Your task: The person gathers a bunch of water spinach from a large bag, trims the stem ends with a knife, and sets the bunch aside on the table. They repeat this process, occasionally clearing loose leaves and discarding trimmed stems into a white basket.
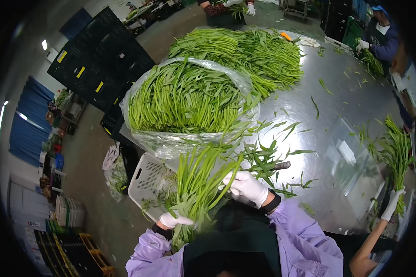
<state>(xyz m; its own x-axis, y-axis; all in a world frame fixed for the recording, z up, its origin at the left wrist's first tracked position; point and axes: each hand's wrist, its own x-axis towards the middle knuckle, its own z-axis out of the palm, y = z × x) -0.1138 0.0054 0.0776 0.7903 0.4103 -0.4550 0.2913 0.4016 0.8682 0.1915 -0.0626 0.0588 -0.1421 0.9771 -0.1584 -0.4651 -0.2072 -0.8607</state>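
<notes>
My left hand [175, 220], in a white glove, is closed around the leafy lower part of a bunch of water spinach [196, 177]. Its long green stems point up and away from me, with leaves hanging below the hand. At the right side of the bunch, my gloved right hand [248, 187] has its fingers curled and pinched on a water spinach stem. Beyond the bunch, an opened clear plastic bag [159, 141] is packed with water spinach [185, 99]. Loose leaves [261, 159] lie just past my right hand, around a dark-handled tool [281, 165].
A white plastic basket [141, 187] stands at the table's left edge. More water spinach [263, 55] is heaped on the metal table [319, 138]. At right, a co-worker's gloved hand [393, 204] holds another bunch. Other people stand across the table. Black crates [94, 64] are stacked at left.
</notes>
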